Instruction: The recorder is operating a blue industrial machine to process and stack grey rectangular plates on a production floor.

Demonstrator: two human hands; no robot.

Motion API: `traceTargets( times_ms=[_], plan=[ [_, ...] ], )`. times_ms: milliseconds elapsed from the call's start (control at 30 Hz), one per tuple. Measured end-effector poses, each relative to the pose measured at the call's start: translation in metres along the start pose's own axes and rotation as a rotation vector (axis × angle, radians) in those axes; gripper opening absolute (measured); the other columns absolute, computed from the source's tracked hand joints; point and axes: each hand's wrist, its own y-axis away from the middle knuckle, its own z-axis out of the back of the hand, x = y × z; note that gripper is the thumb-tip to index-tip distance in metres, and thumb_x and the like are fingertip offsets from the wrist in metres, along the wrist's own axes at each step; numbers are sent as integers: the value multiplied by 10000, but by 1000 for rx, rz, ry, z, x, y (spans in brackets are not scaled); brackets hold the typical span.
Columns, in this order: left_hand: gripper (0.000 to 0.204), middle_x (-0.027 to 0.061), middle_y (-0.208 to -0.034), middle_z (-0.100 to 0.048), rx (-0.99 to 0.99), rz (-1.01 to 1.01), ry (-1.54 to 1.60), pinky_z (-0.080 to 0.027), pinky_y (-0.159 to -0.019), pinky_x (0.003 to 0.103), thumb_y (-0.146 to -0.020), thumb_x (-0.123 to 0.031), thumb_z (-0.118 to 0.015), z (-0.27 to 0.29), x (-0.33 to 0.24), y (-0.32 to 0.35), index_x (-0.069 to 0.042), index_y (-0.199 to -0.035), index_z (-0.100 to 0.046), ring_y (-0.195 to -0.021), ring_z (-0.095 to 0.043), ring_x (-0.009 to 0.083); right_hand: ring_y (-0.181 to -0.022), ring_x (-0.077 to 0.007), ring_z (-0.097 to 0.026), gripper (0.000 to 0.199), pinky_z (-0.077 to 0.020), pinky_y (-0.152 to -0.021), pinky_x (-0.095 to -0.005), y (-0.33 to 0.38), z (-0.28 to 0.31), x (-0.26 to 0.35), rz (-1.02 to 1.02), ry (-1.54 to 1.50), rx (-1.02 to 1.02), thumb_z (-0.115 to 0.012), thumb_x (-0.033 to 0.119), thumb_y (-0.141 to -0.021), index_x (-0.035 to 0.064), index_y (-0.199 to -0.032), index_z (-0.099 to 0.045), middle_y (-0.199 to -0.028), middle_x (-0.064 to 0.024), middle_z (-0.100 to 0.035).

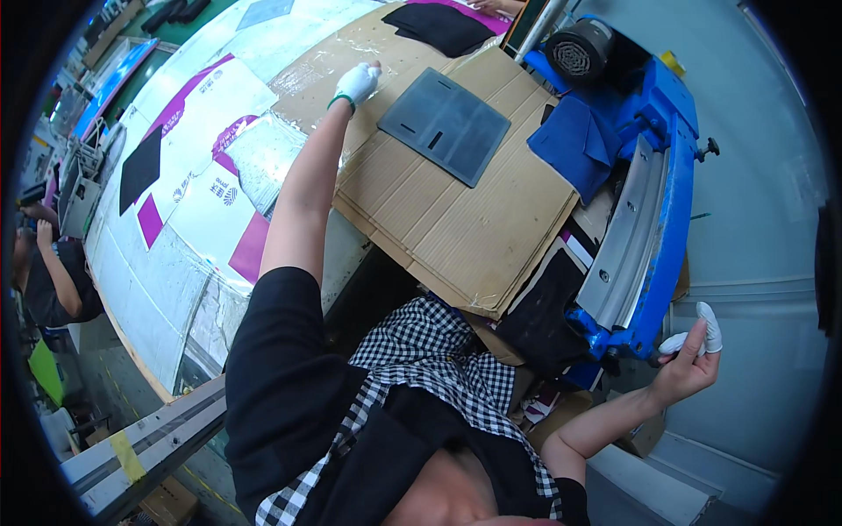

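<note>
My left hand (358, 85), in a white glove with a green cuff and bare fingertips, reaches out over a brown, plastic-covered surface (307, 74). Its fingers look stretched out, and I see nothing in them. To its right, a dark grey flat panel (469, 131) with narrow slots lies on a stack of cardboard (421, 210). My right hand (693, 355) is raised beside the lower end of a blue machine (653, 289). White covers sit on some of its fingers, which are apart and hold nothing visible. Blue fabric pieces (574, 145) lie between the cardboard and the machine.
White and purple printed sheets (210, 184) and a black piece (141, 171) cover the table at left. Black fabric pieces (438, 28) lie at the far end, near another person's hand (500, 7). A motor (579, 51) tops the machine. Another person (61, 280) is at far left.
</note>
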Motion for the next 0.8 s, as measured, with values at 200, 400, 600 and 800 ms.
traceTargets(
  times_ms=[200, 400, 600, 800],
  plan=[
    [488, 192, -941, -612, 21, -41, 84, -444, -794, 354, -849, -383, -352, -5, -84, 24, 25, -986, -580, -853, -590, 306, -362, -53, -387, 204, -275, -316, -166, 0, -1, 4, 19, 3, 24, -555, 87, -855, -16, -1023, -609, -628, -51, -613],
    [440, 205, -960, -598, 33, -86, 258, -456, -780, 339, -844, -337, -418, 40, -143, 66, 44, -1017, -558, -848, -591, 297, -548, -86, -547, 255, -427, -483, -184, -4, -7, 7, 71, -16, 97, -594, 114, -829, 3, -1059, -602, -731, -67, -649],
    [412, 218, -979, -583, 105, -153, 438, -467, -767, 324, -839, -290, -485, 68, -229, 134, 62, -1047, -535, -843, -591, 288, -720, -68, -503, 303, -390, -645, -185, -16, 11, -8, 26, -339, 88, -574, 238, -854, 31, -1075, -581, -934, -54, -628],
    [408, 232, -999, -568, 109, -153, 634, -479, -753, 309, -835, -244, -551, 97, -302, 165, 81, -1078, -513, -837, -592, 279, -722, -75, -485, 330, -355, -662, -179, -45, 44, -71, -328, -464, 99, -555, 295, -866, 60, -1097, -562, -913, -35, -605]
  ],
)
